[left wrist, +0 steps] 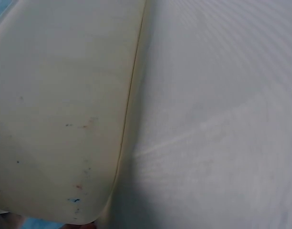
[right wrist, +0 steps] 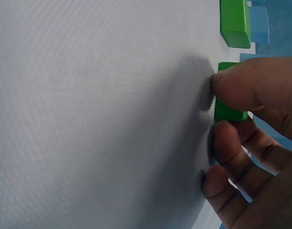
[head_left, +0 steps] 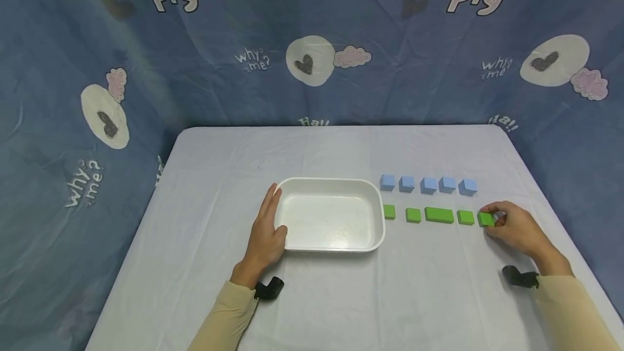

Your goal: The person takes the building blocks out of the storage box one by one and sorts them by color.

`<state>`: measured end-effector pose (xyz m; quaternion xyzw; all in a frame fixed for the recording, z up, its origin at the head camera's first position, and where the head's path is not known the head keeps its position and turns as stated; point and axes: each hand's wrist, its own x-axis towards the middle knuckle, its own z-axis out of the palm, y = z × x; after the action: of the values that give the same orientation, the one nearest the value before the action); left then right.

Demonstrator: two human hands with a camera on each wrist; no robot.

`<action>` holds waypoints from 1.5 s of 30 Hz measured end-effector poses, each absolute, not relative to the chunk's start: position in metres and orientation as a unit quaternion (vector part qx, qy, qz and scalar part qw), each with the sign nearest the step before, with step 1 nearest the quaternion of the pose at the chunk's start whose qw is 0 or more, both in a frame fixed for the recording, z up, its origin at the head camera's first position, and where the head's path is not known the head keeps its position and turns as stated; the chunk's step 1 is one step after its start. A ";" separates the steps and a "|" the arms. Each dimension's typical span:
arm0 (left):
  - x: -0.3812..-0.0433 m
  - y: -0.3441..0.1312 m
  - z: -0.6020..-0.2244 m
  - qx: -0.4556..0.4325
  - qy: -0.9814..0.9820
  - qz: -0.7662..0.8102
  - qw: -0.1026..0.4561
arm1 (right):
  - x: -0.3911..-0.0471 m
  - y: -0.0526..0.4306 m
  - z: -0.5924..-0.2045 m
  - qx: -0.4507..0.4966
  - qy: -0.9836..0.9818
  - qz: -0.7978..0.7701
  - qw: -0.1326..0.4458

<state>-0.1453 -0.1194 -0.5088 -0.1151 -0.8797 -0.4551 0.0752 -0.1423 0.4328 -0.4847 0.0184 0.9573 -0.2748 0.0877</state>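
My left hand (head_left: 265, 240) lies along the left side of a white rectangular tray (head_left: 380, 232), fingers straight against its rim and thumb at the near-left corner. In the left wrist view only a sliver of that hand shows, below the tray's side. At the right end of the green row, my right hand (head_left: 519, 229) pinches a small green block (head_left: 485, 219) between thumb and fingers. The right wrist view shows the thumb (right wrist: 246, 86) across this green block (right wrist: 229, 113), which appears to be at the table surface.
Other green blocks, including a longer one (head_left: 439, 215), line up between the tray and the right hand; the leftmost (head_left: 389, 212) is right beside the tray. Behind them runs a row of several blue blocks (head_left: 428, 186). A white cloth (head_left: 331, 297) covers the table; a blue patterned curtain (head_left: 219, 15) hangs behind.
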 end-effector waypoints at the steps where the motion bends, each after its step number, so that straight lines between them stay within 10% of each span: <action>1: -0.146 -0.119 -0.509 -0.115 -0.881 -0.453 0.075 | -0.142 0.432 -0.484 0.020 0.958 -0.274 0.087; 45: -0.164 -0.125 -0.479 -0.110 -0.911 -0.397 0.009 | -0.181 0.330 -0.431 -0.113 0.954 -0.272 -0.062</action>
<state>-0.1642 -0.1246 -0.4795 -0.1102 -0.9110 -0.3974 0.0091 -0.1808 0.3305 -0.4309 -0.1126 0.9537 -0.2720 -0.0620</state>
